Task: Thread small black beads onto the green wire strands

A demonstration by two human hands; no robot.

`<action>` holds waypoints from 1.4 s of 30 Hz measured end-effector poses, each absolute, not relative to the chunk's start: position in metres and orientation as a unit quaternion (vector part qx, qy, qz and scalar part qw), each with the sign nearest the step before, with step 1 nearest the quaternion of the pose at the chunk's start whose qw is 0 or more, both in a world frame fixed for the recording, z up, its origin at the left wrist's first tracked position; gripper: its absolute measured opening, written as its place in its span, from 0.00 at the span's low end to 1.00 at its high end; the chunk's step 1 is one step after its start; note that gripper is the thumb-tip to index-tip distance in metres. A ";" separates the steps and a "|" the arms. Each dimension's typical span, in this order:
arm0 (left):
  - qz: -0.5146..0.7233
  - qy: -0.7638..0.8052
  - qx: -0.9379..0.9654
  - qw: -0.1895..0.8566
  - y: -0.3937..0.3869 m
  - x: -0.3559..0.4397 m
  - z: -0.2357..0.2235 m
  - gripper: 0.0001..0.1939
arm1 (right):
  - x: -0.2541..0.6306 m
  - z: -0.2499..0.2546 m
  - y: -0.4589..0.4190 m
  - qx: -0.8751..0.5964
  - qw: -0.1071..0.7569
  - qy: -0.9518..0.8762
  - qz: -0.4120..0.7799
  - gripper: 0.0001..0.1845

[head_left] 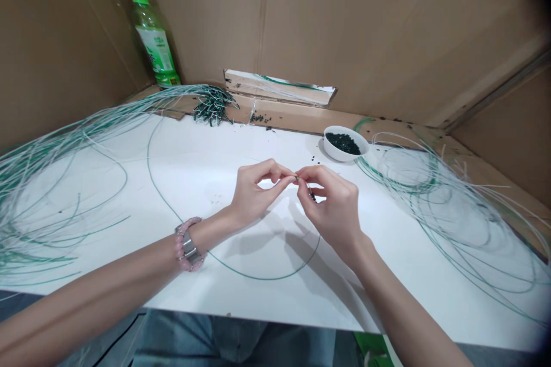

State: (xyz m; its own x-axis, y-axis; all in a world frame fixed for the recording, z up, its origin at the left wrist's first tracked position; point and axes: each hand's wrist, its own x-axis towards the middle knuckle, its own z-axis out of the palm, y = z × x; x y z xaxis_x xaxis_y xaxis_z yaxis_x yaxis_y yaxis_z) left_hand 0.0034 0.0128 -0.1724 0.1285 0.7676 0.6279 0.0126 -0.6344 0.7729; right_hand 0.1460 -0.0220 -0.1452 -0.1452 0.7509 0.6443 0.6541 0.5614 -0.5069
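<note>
At far left, a spread of green and white strands [86, 132] lies across the white surface [262, 146], its beaded dark ends [213, 106] bunched at the back edge. A green-capped bottle [157, 49] stands behind the strands, close against the cardboard wall [322, 23].

The left hand [256, 192], with a pink beaded bracelet [188, 243] bearing a metallic piece at the wrist, has thumb and index finger pinched on a small dark piece [297, 178], above the surface near its middle. A single green strand [267, 279] passes beneath the left wrist and curves up towards the right hand. Behind the hands, a rectangular slot [279, 89] is cut in the wall; loose beads [260, 118] lie below it.

The right hand [336, 200] meets the left at the fingertips, grasping the same piece; a short row of dark beads [312, 196] shows at its curled fingers. Beyond it, a white bowl [340, 155] holds dark beads, with a few stray ones just beside it. At far right, loosely coiled green and white strands [434, 200] extend to the surface's edge.
</note>
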 end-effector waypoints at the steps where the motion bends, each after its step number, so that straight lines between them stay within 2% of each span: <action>1: 0.596 0.286 0.682 0.314 0.013 0.003 -0.173 0.17 | 0.146 -0.145 -0.022 -0.464 0.458 -0.757 0.053 0.05; 10: 0.595 0.276 0.685 0.315 0.014 0.003 -0.177 0.16 | 0.147 -0.148 -0.021 -0.449 0.438 -0.778 0.017 0.06; 18: 0.613 0.310 0.623 0.375 0.016 0.003 -0.172 0.17 | 0.148 -0.143 -0.020 -0.506 0.472 -0.705 0.153 0.03; 28: 0.581 0.302 0.648 0.390 0.015 0.001 -0.173 0.13 | 0.146 -0.146 -0.018 -0.497 0.450 -0.729 0.137 0.04; 32: 0.582 0.310 0.630 0.410 0.017 0.001 -0.171 0.05 | 0.146 -0.146 -0.017 -0.502 0.475 -0.687 0.224 0.04; 36: 0.570 0.332 0.606 0.446 0.022 0.002 -0.170 0.05 | 0.148 -0.145 -0.013 -0.503 0.504 -0.614 0.342 0.06; 42: 0.521 0.350 0.637 0.446 0.022 0.002 -0.168 0.04 | 0.148 -0.148 -0.010 -0.499 0.503 -0.597 0.377 0.07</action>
State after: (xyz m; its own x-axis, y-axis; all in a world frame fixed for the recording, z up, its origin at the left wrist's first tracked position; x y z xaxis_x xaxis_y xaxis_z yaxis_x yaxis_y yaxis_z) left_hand 0.0024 0.0218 -0.1680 0.2111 0.9121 0.3515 -0.0185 -0.3558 0.9344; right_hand 0.1482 -0.0105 -0.1479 0.0044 0.9746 0.2240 0.2166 0.2177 -0.9517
